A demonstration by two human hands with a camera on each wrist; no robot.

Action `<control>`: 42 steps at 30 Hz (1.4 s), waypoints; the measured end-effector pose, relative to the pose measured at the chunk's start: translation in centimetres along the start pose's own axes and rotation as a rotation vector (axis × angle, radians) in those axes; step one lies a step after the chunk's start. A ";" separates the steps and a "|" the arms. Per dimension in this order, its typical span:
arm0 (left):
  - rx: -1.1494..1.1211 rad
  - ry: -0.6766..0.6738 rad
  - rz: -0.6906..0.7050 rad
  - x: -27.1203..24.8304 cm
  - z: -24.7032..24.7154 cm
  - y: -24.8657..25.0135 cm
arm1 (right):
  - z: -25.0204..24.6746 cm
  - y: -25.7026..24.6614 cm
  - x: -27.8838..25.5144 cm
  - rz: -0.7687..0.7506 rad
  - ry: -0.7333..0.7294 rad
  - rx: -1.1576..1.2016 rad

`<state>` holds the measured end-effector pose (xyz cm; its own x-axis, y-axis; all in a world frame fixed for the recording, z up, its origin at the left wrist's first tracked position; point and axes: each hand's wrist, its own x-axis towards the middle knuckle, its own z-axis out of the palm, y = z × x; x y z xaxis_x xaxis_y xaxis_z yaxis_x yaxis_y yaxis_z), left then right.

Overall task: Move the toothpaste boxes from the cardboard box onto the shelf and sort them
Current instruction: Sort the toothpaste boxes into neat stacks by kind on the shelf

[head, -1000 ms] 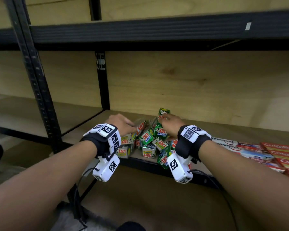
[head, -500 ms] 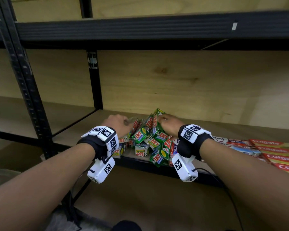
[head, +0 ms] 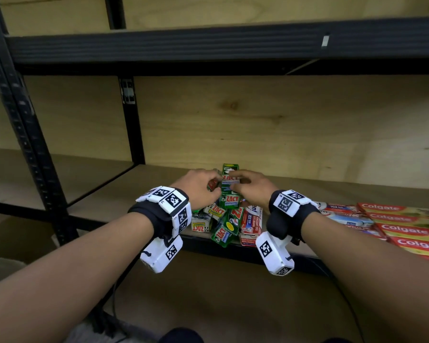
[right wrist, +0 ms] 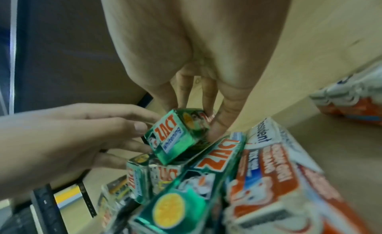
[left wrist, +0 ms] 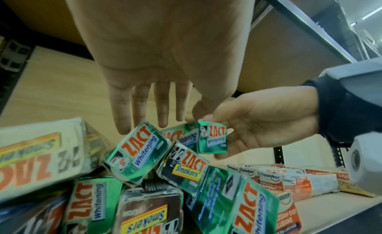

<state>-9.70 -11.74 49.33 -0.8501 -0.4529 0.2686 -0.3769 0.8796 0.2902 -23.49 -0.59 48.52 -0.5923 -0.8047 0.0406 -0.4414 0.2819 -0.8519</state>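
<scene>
You're pinching a green Zact Whitening box (left wrist: 212,137) in your right hand (head: 252,188), sitting atop the jumbled Zact pile (head: 221,219) at the shelf's (head: 159,184) front edge. Your left hand (head: 200,186) is hovering at its 9 o'clock, fingers (left wrist: 142,110) straight and relaxed, holding nothing. Pepsodent boxes (head: 342,215) and Colgate boxes (head: 406,226) are lying at 3 o'clock.

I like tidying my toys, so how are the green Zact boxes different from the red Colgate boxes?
Colour: the green Zact boxes are green; the red Colgate boxes are red.
Order: the Zact boxes lie in a jumbled heap, tilted every way; the Colgate boxes lie flat in a neat row.
Handling: the right hand pinches a Zact box; no hand touches the Colgate boxes.
Both sit on the same shelf.
</scene>
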 end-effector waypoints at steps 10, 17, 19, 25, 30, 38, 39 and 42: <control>0.017 0.067 -0.165 0.7 -0.2 -2.7 | 2.9 -1.6 2.8 0.011 0.151 0.360; 0.080 -0.042 -0.310 0.4 -1.2 -6.9 | 4.3 -2.3 3.9 -0.032 0.140 0.352; 0.067 -0.046 -0.339 0.3 -1.2 -8.0 | 4.8 -2.8 3.9 -0.044 0.145 0.326; -0.090 0.019 -0.397 -0.1 -0.9 -9.1 | 6.1 -4.4 3.9 -0.048 0.122 0.157; -0.290 0.042 -0.391 -0.1 -0.8 -8.1 | 7.0 -4.5 3.7 -0.129 0.113 0.000; -0.201 -0.029 -0.313 -0.3 -0.5 -7.4 | 4.1 -3.5 2.7 -0.117 0.105 -0.129; -0.187 -0.032 -0.319 -0.3 -0.5 -7.5 | 3.6 -3.4 2.5 -0.112 0.105 -0.143; -0.130 -0.027 -0.320 -0.4 -0.7 -7.1 | 1.4 -2.6 1.8 -0.096 0.081 -0.268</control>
<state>-6.46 -17.95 47.77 -0.7065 -0.6972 0.1217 -0.5775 0.6672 0.4705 -22.46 -3.48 50.12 -0.5861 -0.7933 0.1647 -0.6541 0.3433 -0.6740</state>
